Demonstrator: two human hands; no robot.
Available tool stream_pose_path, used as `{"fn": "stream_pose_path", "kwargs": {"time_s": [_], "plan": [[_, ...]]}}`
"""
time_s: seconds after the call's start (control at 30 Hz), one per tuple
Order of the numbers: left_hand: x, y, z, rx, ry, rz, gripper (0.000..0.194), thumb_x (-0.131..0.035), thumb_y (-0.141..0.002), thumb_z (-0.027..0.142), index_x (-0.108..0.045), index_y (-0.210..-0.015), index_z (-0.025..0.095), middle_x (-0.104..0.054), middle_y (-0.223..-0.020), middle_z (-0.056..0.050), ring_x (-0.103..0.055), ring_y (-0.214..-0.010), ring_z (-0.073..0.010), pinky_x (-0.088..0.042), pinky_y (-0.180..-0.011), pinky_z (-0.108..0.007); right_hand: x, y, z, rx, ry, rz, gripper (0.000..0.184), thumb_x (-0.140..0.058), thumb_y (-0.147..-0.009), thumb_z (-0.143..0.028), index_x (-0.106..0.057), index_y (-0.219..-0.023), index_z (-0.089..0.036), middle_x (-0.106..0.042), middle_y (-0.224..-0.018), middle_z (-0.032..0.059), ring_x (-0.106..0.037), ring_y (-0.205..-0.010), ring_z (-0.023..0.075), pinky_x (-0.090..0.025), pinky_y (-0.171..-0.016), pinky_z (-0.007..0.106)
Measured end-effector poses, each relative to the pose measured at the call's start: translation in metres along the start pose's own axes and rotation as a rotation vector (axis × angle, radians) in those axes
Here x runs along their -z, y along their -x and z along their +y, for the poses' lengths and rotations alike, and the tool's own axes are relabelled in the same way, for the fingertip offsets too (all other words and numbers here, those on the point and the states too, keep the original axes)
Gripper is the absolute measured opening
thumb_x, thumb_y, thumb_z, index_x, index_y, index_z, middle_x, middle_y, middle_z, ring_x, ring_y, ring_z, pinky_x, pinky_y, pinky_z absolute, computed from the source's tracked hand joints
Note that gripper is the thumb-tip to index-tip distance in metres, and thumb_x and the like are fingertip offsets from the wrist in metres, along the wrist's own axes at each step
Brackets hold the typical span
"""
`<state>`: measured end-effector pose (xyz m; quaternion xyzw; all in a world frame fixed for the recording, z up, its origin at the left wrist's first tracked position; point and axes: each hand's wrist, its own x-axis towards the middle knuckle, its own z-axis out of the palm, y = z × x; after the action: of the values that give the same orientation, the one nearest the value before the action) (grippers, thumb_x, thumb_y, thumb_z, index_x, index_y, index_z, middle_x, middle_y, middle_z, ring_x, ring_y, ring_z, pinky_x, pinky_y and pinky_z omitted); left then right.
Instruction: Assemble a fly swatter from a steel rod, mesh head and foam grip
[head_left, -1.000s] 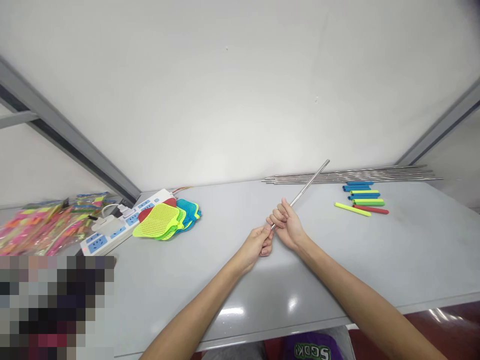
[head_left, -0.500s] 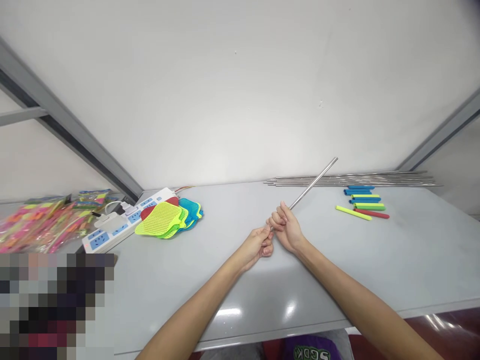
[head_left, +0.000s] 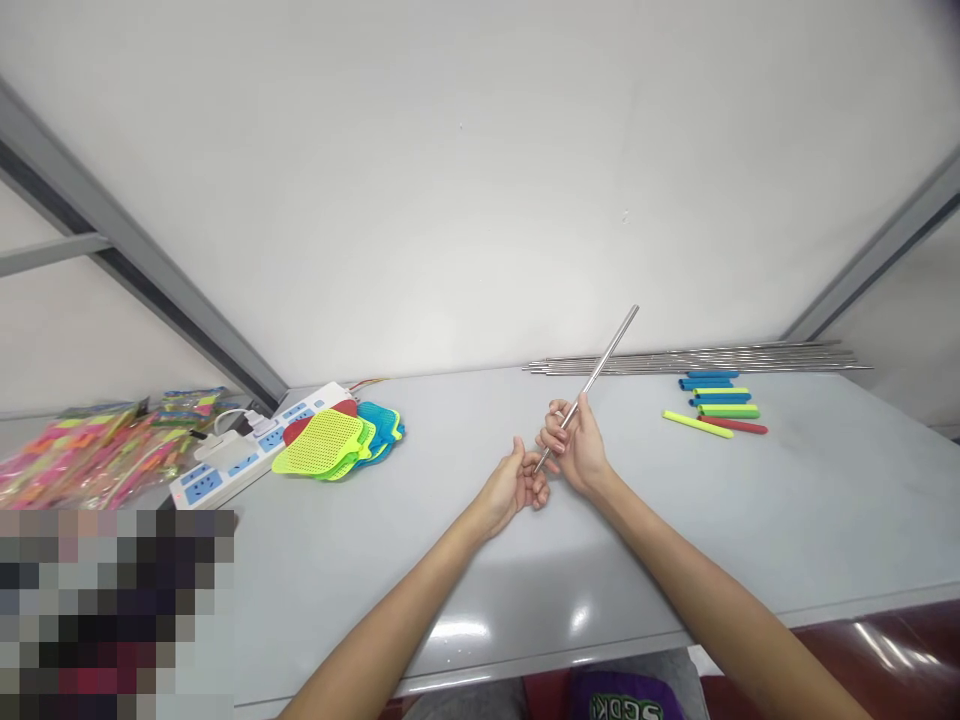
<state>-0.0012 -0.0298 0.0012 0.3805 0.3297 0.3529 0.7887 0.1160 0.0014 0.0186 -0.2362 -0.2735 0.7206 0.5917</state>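
Steel rod [head_left: 600, 368] steeper, gripped in right hand [head_left: 576, 445]

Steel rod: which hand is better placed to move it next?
Right hand, probably: its fingers wrap the lower part of the steel rod. The left hand sits loosely curled beside the rod's lower end, apparently not gripping it.

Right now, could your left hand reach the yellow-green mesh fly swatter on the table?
Probably yes: the right hand grips the steel rod, the left hand looks free, and nothing stands between it and the fly swatter.
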Motion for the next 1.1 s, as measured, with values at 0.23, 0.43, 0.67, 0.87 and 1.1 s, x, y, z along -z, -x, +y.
{"fn": "stream_pose_path", "kwargs": {"time_s": [0.23,0.43,0.67,0.87,1.1], "plan": [[-0.003,0.0004,0.0004,-0.02,-0.029,0.047,0.058,-0.026,-0.071,0.063,-0.054,-0.08,0.012,-0.043,-0.05,0.002,-0.046,-0.045,-0.0097,-0.03,-0.044,-0.021,-0.0036,0.0046,-0.0031,0.096,0.116,-0.034,0.037,-0.033,-0.076,-0.053,-0.05,-0.074,-0.02,-0.024,-0.04,-0.0087,-0.014,-0.029,0.0028,-0.02,-0.031,0.017],[-0.0045,0.002,0.0015,-0.034,-0.076,0.045,0.057,-0.027,-0.071,0.063,-0.053,-0.079,0.012,-0.044,-0.051,0.001,-0.048,-0.046,-0.01,-0.032,-0.044,-0.021,-0.0053,0.0068,-0.0042,0.231,0.383,-0.043,0.034,-0.04,-0.077,-0.046,-0.056,-0.071,-0.016,-0.03,-0.043,-0.0059,-0.019,-0.032,0.0033,-0.017,-0.03,0.018],[-0.0051,-0.0018,-0.004,-0.105,-0.071,0.122,0.047,-0.036,-0.071,0.057,-0.051,-0.081,0.013,-0.041,-0.05,0.004,-0.046,-0.043,-0.0089,-0.031,-0.04,-0.02,-0.0036,0.0031,-0.0062,0.222,0.413,-0.049,0.022,-0.051,-0.072,-0.034,-0.058,-0.086,-0.018,-0.042,-0.059,-0.0023,-0.032,-0.038,0.0038,-0.025,-0.03,0.017],[-0.0034,-0.0048,-0.0049,-0.224,-0.051,0.188,0.044,-0.039,-0.072,0.054,-0.05,-0.082,0.013,-0.043,-0.055,0.003,-0.046,-0.043,-0.0075,-0.033,-0.041,-0.02,-0.0042,0.0043,-0.0097,-0.061,0.232,-0.184,0.034,-0.051,-0.072,-0.027,-0.048,-0.107,-0.026,-0.046,-0.066,-0.0025,-0.026,-0.034,0.0017,-0.019,-0.025,0.014],[0.0023,-0.008,-0.0031,-0.3,-0.018,0.219,0.043,-0.038,-0.073,0.053,-0.05,-0.084,0.013,-0.049,-0.059,0.001,-0.048,-0.046,-0.0079,-0.033,-0.042,-0.02,-0.0056,0.0065,-0.006,-0.295,0.058,-0.263,0.031,-0.047,-0.075,-0.022,-0.048,-0.106,-0.026,-0.042,-0.06,-0.0045,-0.023,-0.034,0.0015,-0.023,-0.027,0.012]]}}
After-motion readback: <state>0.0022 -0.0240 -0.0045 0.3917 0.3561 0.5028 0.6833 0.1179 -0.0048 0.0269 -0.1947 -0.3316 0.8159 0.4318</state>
